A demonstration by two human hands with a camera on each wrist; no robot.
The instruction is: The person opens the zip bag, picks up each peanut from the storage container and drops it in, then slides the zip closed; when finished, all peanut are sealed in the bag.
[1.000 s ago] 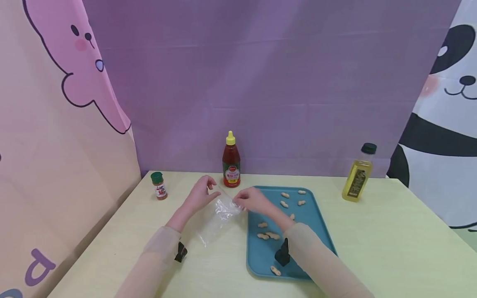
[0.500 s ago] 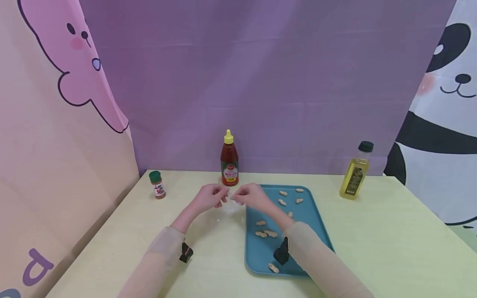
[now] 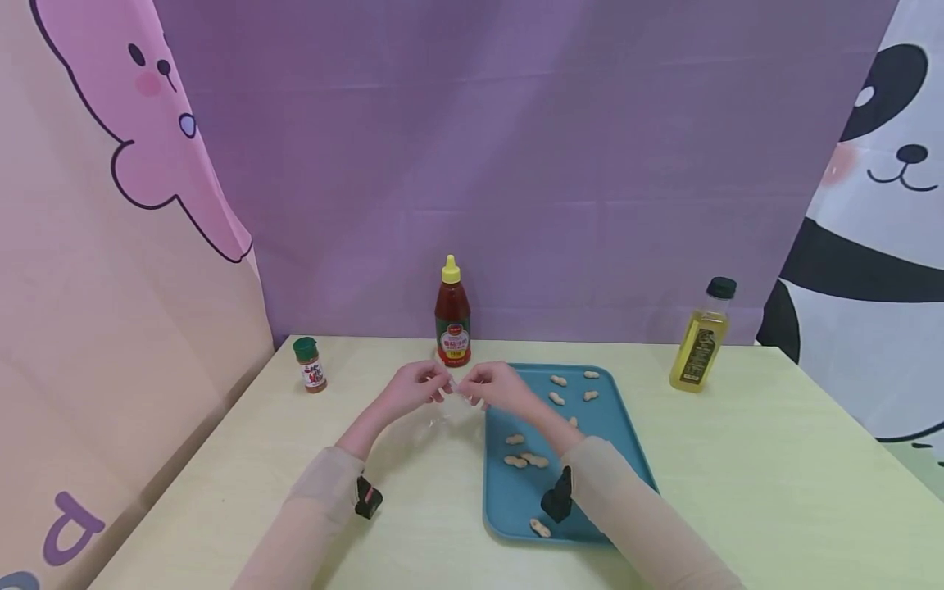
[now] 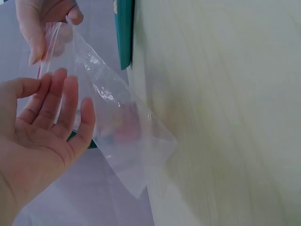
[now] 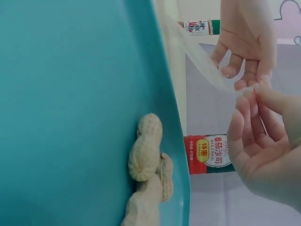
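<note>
A clear plastic zip bag (image 4: 117, 113) with a red line along its top edge hangs between the two hands. My left hand (image 3: 415, 388) pinches that edge between thumb and forefinger, its other fingers loosely bent. On the other side, my right hand (image 3: 500, 387) pinches the same edge with thumb and fingers, just above the blue tray's (image 3: 509, 524) left side. The two hands' fingertips are close together in the head view, where the bag is barely visible. Several unshelled peanuts (image 5: 146, 150) lie spread on the tray, partly behind the right arm.
Behind the hands stands a ketchup bottle (image 3: 453, 319) with a yellow cap. A small green-capped spice jar (image 3: 310, 366) is at the back left of the table (image 3: 221, 492). An oil bottle (image 3: 701, 344) stands at the back right.
My left hand has come in to the right and lower, taking the bag's edge close to my right hand. Over the last half second the hands have hardly moved.
</note>
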